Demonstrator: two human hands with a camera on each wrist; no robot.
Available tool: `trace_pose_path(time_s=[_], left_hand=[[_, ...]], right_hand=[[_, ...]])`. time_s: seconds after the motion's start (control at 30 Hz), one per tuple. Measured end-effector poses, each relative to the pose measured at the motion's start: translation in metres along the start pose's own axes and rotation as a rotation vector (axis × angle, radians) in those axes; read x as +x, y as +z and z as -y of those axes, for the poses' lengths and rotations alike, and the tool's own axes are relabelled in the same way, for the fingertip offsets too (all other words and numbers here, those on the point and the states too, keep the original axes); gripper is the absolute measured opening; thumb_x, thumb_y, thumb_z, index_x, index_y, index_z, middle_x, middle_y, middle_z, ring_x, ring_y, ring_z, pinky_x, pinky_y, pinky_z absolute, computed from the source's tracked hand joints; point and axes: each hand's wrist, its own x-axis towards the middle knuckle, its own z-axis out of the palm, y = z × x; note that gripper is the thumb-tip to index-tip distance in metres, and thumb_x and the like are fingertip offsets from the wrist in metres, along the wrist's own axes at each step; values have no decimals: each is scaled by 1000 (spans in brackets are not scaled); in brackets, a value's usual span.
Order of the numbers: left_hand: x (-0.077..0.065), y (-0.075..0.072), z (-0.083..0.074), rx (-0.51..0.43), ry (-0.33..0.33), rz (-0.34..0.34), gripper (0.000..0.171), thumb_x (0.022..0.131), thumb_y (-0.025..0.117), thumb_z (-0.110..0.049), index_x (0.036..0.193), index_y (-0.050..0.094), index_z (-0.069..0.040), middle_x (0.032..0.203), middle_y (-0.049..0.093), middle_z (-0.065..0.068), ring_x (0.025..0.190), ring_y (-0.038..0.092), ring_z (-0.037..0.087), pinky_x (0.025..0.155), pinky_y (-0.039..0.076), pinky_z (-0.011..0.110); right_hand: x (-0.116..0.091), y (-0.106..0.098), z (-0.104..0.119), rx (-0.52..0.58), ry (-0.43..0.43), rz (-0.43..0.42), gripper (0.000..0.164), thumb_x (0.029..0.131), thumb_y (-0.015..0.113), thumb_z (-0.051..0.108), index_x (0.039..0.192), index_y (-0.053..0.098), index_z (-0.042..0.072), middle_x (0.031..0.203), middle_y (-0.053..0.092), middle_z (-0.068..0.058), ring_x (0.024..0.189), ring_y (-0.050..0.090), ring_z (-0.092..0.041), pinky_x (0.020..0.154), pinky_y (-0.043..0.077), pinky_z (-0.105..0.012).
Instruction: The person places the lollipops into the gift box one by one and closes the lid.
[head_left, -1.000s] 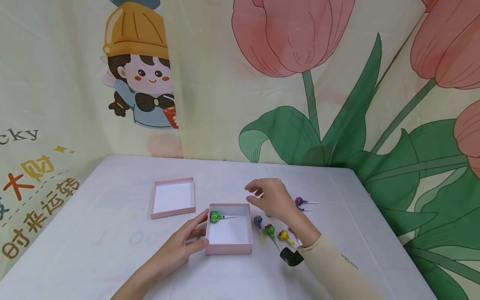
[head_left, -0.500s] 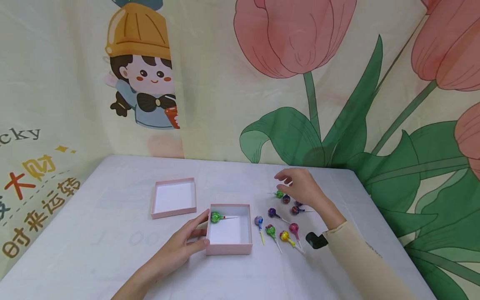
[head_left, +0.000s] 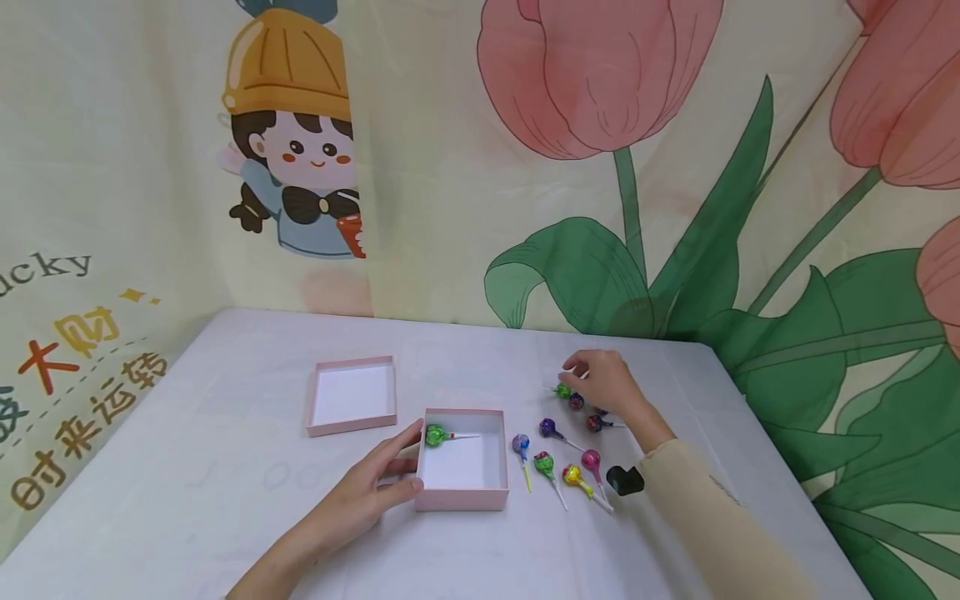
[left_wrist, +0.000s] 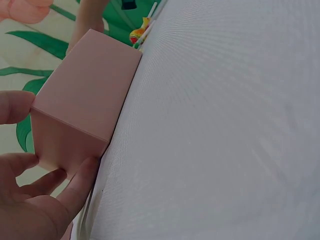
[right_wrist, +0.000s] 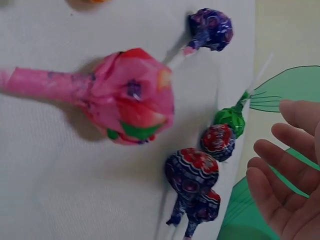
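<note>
A person's left hand [head_left: 360,492] grips the left side of a pink box [head_left: 461,500] on a white worktop [head_left: 360,542], thumb at the near corner and fingers against the wall, as the right hand [head_left: 603,382] hangs empty, fingers loosely bent, just beside a loose green lollipop [head_left: 562,390] lying to the box's far right. Inside the box, a boxed lollipop [head_left: 435,434], also green, lies near the left wall. A pink-edged lid [head_left: 354,392] sits beyond, to the left. Blue [head_left: 521,444], yellow [head_left: 572,476] and pink [head_left: 592,460] lollipops lie right of the box, before a tulip-printed backdrop [head_left: 420,167].
</note>
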Motion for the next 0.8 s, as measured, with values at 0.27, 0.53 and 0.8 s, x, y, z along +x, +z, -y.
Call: trace_pose_path(time_s=[0.27,0.53,0.8], left_hand=[[-1,0,0,1,-6,0,77,104,69,-25,169,29,-27,172,32,13,143,53,33,105,46,21],[-1,1,-1,7,-18,-2,77,104,69,-26,169,30,-28,172,31,13,143,53,33,105,46,22],[-1,1,0,18,-15,-2,76,104,69,-27,169,29,-29,173,32,12,144,53,32,109,46,27]], right_hand=[[7,15,-2,-32,94,26,28,96,80,33,107,80,7,93,75,-7,75,63,-19,68,56,-34],[6,21,-1,-10,119,97,29,94,84,28,113,79,8,98,75,-8,76,65,-18,68,58,-32],[4,21,-2,-20,93,113,31,91,87,26,115,78,8,101,76,-8,82,65,-19,72,59,-33]])
